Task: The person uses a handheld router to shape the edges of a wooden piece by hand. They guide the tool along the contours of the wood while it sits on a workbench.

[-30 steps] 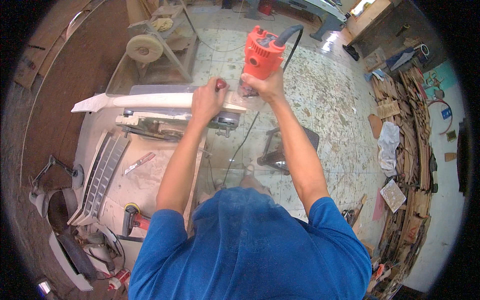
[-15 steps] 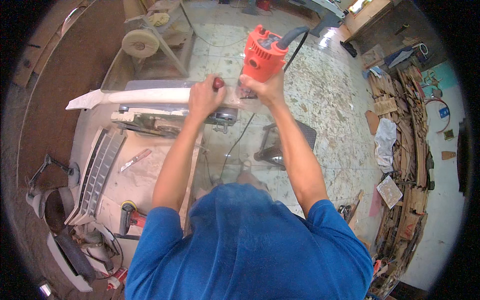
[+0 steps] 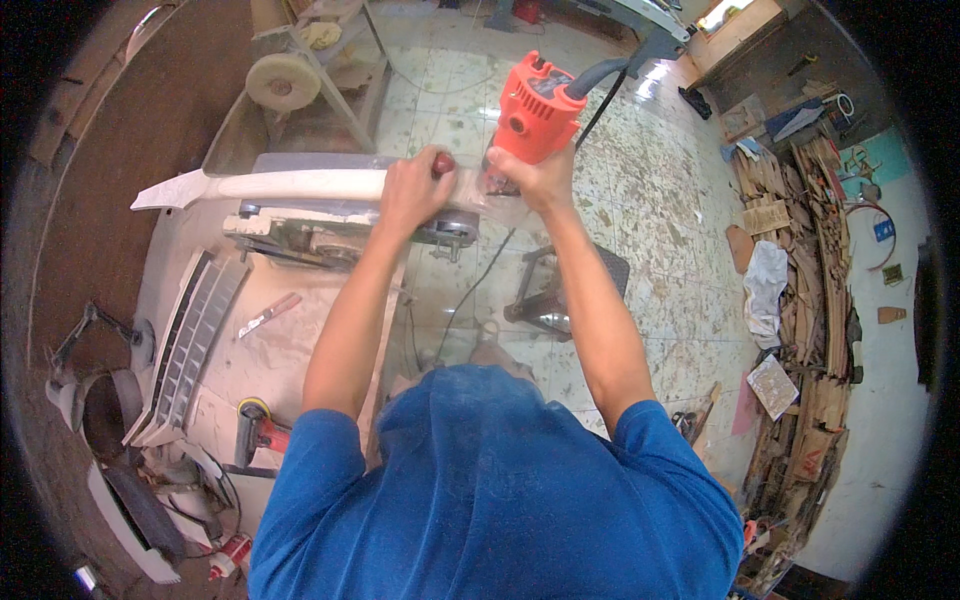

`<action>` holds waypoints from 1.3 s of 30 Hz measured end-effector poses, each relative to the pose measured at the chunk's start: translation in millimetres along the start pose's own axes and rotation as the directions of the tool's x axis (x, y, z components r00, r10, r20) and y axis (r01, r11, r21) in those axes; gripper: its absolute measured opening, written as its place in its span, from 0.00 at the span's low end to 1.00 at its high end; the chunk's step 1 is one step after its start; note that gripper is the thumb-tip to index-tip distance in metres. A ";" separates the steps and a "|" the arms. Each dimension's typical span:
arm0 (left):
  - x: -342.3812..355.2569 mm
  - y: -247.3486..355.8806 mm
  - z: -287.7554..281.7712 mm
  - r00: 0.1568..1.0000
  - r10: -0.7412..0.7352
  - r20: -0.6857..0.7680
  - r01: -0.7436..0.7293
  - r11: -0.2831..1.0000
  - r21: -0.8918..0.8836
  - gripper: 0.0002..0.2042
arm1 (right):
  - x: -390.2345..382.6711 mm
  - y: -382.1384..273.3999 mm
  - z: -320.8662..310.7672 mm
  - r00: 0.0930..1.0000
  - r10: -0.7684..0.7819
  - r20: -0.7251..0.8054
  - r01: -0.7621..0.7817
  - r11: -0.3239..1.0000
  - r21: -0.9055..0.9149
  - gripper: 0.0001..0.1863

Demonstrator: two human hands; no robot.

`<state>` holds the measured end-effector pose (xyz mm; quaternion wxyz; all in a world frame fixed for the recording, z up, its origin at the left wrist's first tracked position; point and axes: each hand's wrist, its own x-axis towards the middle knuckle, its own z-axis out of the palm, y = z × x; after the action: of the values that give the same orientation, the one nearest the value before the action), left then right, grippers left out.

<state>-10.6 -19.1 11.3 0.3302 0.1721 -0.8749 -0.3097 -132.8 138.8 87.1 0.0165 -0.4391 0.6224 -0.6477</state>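
Left hand (image 3: 408,192) curled round a dark red knob (image 3: 442,163), beyond the vise (image 3: 290,238) | right hand (image 3: 543,182) wrapped tight round a bright red power tool (image 3: 540,110), past the vise's right end | long pale wood piece (image 3: 300,184), I see, runs along the vise's far side | knife (image 3: 270,314) on the dusty worktop (image 3: 310,350), on the vise's near side

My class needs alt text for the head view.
A person's right hand grips an orange power tool while the left hand grips a dark red knob near a long, pale workpiece. Stacked wood lines the right side.
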 end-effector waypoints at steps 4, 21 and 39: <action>0.1 -0.9 -1.6 1.000 0.003 0.008 -0.004 1.000 0.015 0.11 | 1.0 -0.5 1.0 1.000 0.018 0.015 -0.018 1.000 0.013 0.19; 2.4 -2.0 0.7 1.000 -0.010 0.017 0.009 0.999 0.039 0.12 | 6.0 2.5 0.8 1.000 0.005 0.023 -0.006 0.999 0.042 0.19; 3.2 2.3 -2.5 0.999 -0.028 0.018 0.027 0.998 0.048 0.13 | 10.6 6.0 -2.1 0.999 -0.005 0.038 0.005 1.000 -0.011 0.21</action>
<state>-11.4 -20.1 15.8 0.3136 0.1891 -0.8827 -0.2947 -143.7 133.1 88.3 0.0244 -0.4532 0.6243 -0.6358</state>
